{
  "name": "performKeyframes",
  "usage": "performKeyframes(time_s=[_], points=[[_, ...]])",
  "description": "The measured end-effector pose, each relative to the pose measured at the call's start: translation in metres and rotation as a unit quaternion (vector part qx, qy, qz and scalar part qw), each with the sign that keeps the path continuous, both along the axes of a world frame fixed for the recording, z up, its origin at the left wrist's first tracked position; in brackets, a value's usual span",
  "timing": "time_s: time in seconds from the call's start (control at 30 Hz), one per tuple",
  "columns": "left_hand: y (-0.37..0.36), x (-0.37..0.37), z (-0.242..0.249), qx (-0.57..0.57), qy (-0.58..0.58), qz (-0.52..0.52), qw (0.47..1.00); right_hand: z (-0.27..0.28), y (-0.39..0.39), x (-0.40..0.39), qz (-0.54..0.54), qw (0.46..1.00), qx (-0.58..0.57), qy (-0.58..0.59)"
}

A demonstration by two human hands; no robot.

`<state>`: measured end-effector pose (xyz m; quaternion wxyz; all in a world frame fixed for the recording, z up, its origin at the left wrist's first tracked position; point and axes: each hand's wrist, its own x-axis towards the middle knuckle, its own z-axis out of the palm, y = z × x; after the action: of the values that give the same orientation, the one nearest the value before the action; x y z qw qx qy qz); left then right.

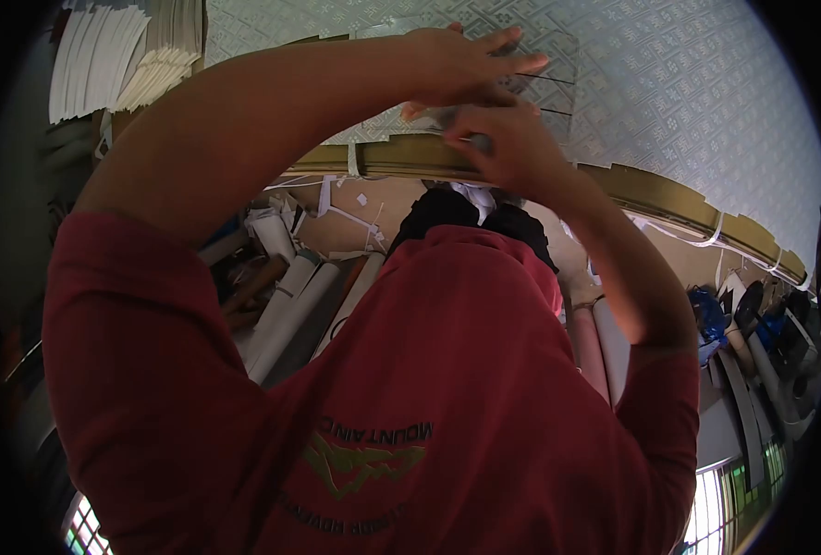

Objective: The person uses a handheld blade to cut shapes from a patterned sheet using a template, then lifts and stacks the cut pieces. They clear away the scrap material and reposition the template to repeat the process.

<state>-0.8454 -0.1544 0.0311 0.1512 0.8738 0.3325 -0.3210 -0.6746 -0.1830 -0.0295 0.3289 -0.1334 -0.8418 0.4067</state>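
Overhead, clear sheet (pixel 540 83) under both hands

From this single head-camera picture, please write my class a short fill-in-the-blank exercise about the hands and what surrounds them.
1. Both hands, the left hand and the right hand, meet over a clear ____ sheet.
2. The person wears a ____ T-shirt.
3. The patterned sheet under the hands is edged by a ____ coloured border.
4. White rolls lie ____ the table edge.

Missing words: plastic; red; gold; below
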Motion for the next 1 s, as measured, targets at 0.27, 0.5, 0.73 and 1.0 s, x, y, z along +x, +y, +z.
performKeyframes(time_s=[0.27,0.5,0.73,1.0], points=[[0.002,0.002,0.007,0.009,-0.026,-0.013,1.000,0.027,-0.086,-0.086,0.065,0.995,-0.004,-0.074],[0.001,0.003,0.005,0.018,-0.020,-0.015,1.000,0.022,-0.058,0.052,0.063,0.987,-0.099,-0.106],[-0.001,0.003,-0.002,0.049,-0.020,-0.025,0.998,0.035,-0.043,0.118,-0.232,0.951,-0.184,-0.088],[0.002,0.007,0.003,0.037,-0.004,-0.035,0.999,0.038,-0.063,0.104,-0.414,0.884,-0.182,-0.119]])
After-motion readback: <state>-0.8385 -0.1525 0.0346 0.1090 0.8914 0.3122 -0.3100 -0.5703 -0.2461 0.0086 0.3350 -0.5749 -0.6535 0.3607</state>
